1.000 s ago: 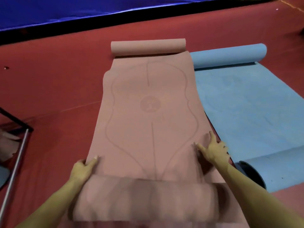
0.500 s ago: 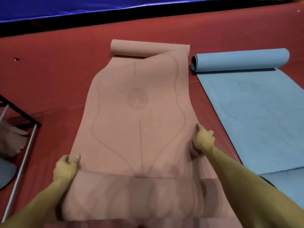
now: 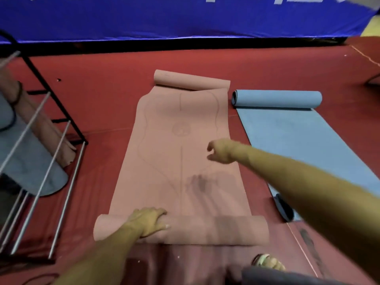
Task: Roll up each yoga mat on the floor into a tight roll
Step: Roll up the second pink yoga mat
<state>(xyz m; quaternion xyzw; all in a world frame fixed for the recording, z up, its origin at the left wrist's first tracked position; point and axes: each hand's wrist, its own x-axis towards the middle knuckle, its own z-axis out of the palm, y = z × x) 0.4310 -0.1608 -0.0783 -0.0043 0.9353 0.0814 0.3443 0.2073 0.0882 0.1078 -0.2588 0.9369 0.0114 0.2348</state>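
A red floor [image 3: 102, 95] fills the room, and a blue banner [image 3: 185, 15] runs along its far edge. The pink yoga mat [image 3: 185, 161] lies lengthwise in the middle of that floor, flat through its centre, with faint curved guide lines and a round emblem printed on it. Both of its ends are curled: a small roll at the far end and a thicker roll [image 3: 205, 230] at the near end, lying across in front of the person. Just to the right lies a blue yoga mat [image 3: 298, 136], also spread flat with a roll at its far end. On the left stands a black metal rack [image 3: 61, 124] with silver bars, holding pink and blue mats.

The left hand [image 3: 150, 220] rests on top of the near roll, fingers spread fairly straight over it. The right hand [image 3: 221, 151] hangs above the flat pink stretch, blurred; its fingers seem loosely curled with nothing in them.
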